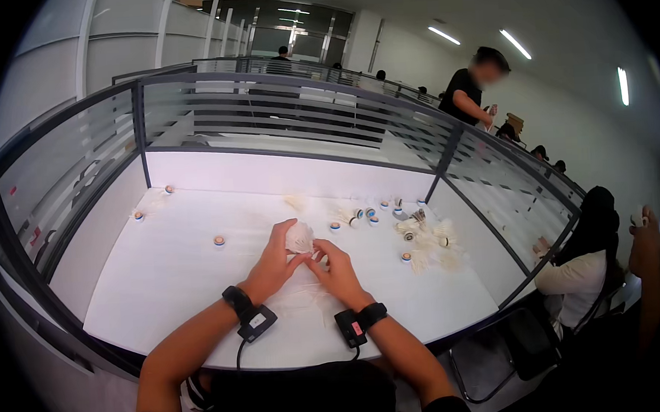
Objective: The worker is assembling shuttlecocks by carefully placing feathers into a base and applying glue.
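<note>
Over the middle of the white table, both hands are on a pale shuttlecock (299,238), its feathered skirt bunched into a rounded shape. My left hand (274,259) wraps its left side, with the thumb low and the fingers behind it. From the lower right, my right hand (336,268) closes its fingertips against the shuttlecock's edge, near the left thumb. Hidden between the fingers is whatever detail they grip. A shuttlecock with an orange-centred base (219,242) stands left of my hands. Another with a blue-ringed base (335,226) lies just to their right.
Toward the right of the table (201,302) lies a pile of shuttlecocks and loose feathers (429,239), with several blue-ended ones (369,217) behind. Two more sit at the far left. A grey-framed partition (297,149) encloses the table. A seated person (583,267) is at the right.
</note>
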{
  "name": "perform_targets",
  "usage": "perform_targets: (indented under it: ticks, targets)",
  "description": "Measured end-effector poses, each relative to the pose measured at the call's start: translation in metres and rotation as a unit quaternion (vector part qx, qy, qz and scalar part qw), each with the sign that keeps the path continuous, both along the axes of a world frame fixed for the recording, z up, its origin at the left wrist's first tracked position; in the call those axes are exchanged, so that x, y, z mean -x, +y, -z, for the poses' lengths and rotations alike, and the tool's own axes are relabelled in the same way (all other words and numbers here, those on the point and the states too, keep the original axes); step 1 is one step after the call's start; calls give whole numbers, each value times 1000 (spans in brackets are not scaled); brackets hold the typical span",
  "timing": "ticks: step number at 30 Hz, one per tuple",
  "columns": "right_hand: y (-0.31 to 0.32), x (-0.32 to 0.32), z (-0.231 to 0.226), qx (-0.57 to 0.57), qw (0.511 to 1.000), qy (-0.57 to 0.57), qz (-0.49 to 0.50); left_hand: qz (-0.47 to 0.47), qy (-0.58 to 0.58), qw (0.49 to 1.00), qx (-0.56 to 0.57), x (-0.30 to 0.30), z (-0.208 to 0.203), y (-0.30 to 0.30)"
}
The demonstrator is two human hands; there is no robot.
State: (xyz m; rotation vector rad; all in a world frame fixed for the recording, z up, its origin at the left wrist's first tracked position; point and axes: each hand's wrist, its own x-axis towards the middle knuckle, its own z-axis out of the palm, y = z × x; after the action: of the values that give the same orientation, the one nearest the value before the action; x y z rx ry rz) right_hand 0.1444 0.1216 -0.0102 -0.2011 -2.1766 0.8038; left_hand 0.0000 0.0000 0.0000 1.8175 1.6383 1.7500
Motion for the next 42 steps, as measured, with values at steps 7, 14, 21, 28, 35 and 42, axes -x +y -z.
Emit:
perform_targets:
  ticks: [7,14,21,28,35,42]
  targets:
    - [-6,5,2,-10,999,-7,51,-84,151,985,4,1,-8,-12]
    - [1,6,-1,-8,985,-64,162,-209,398,891,-59,-2,-31,-13]
    - [7,-2,17,99,989,20,110,-186,498,798,-285,-19,-54,-28]
    - [-16,-2,-9,53,984,-51,161,-133,285,903,-293,-71,-48,-54]
    - [-13,3,13,31,987,28,158,-149,262,946,-119,-84,-45,-65]
    - [-31,2,-20,46,988,13,146,-147,300,939,83,-77,-69,-80]
